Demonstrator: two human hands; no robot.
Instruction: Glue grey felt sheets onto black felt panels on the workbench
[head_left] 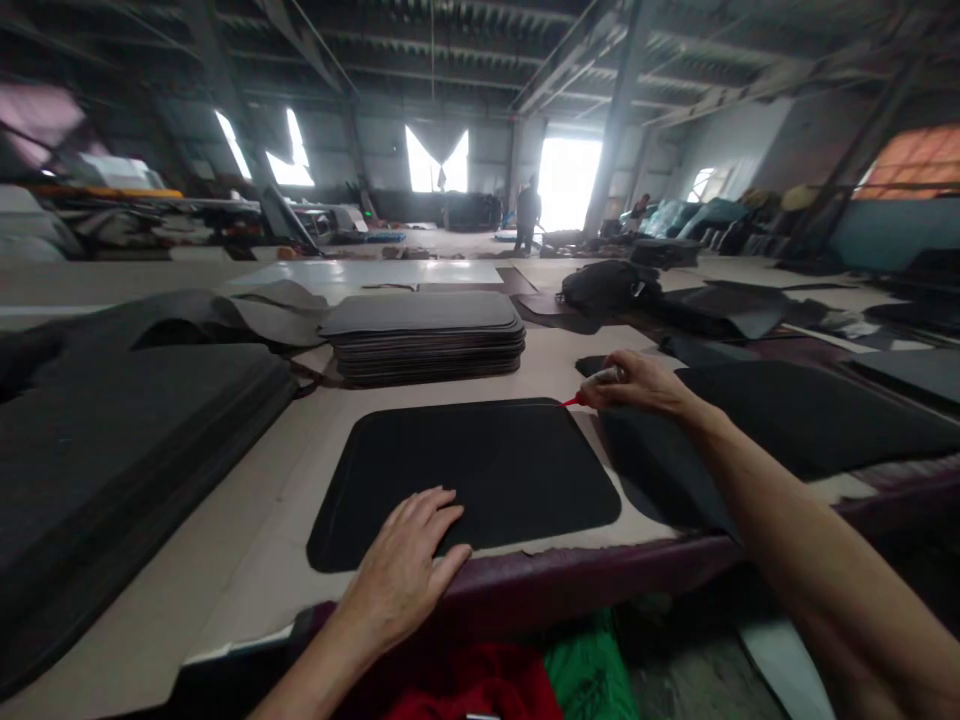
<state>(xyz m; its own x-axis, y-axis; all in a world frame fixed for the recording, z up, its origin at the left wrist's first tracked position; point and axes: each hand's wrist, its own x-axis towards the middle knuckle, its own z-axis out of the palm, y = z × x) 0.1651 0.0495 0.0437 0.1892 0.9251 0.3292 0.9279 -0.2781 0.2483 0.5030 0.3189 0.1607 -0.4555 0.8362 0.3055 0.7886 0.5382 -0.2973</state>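
A black sheet (480, 470) with rounded corners lies flat on the table, a thin line running along its far edge. My left hand (412, 550) rests on the sheet's near left part with its fingers spread, holding nothing. Over the far right corner, my right hand (637, 385) is closed around a small pale bottle (604, 378) with a red nozzle (571, 401). The nozzle's tip is at the sheet's edge. My fingers hide most of the bottle.
Behind the sheet stands a stack of similar grey sheets (427, 340). Thick dark material (135, 440) covers the left side, and more dark pieces (817, 415) lie on the right. A black bag-like bundle (607, 288) sits farther back. A person (527, 215) stands in the distance.
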